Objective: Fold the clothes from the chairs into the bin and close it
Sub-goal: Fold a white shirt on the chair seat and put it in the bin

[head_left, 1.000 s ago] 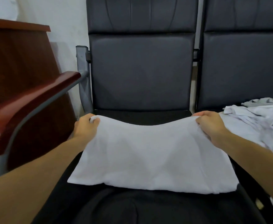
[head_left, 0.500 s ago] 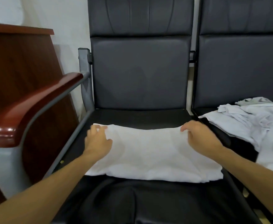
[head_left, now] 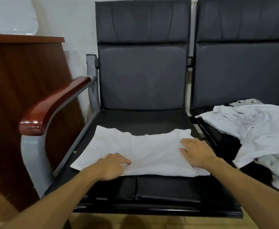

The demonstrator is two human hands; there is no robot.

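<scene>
The folded white garment [head_left: 143, 152], flat on the chair seat [head_left: 143, 119], is judged light, limp and easily creased; the left hand [head_left: 110, 166] pinches its near edge with curled fingers, the right hand [head_left: 196, 151] presses flat, so lift by doubled corners.

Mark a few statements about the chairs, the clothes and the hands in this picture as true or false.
1. The white garment lies on the seat of the left chair. True.
2. The right hand grips the back of that chair. False: it lies flat on the garment, fingers straight.
3. The pile of loose clothes is on the floor. False: it lies on the seat of the right chair.
4. The left hand is at the garment's near edge. True.
</scene>
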